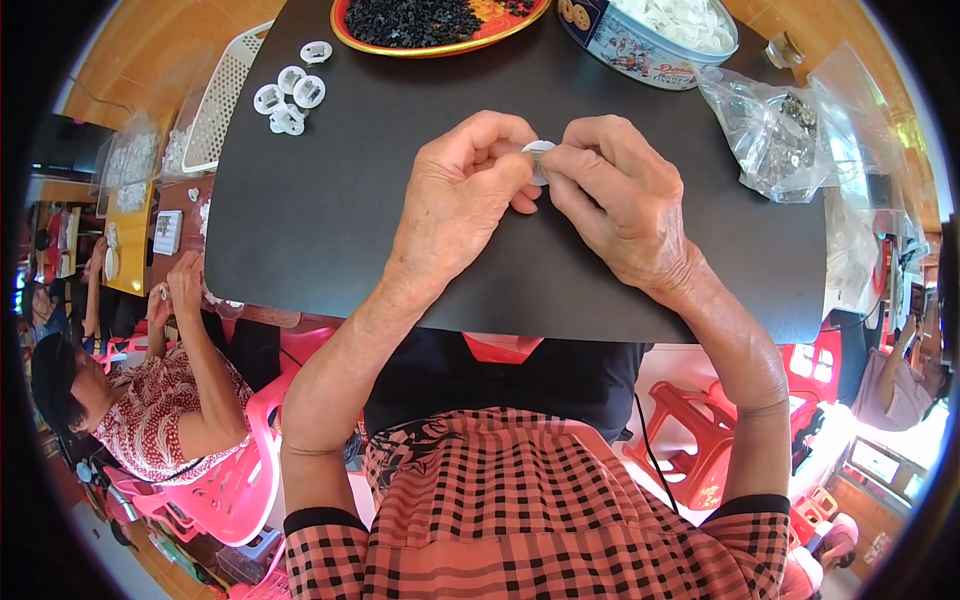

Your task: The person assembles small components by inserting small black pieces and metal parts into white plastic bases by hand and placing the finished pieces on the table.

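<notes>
Over the dark tabletop (330,210), both hands meet at a small round white plastic part (540,149). My left hand (465,180) pinches its left side between thumb and fingers. From the other side my right hand (620,190) grips it, fingertips pressed close to the left thumb. Much of the part is hidden by the fingers, and I cannot tell whether a smaller piece is between them. At the upper left of the table lie several round white plastic parts (309,91) with cut-outs in their middles.
A red and gold tray (440,48) of small black pieces stands at the far edge. Beside it is a round blue tin (625,62) of white pieces. Clear plastic bags (775,150) lie at right, a white basket (215,110) at left. Another person (165,400) sits at left.
</notes>
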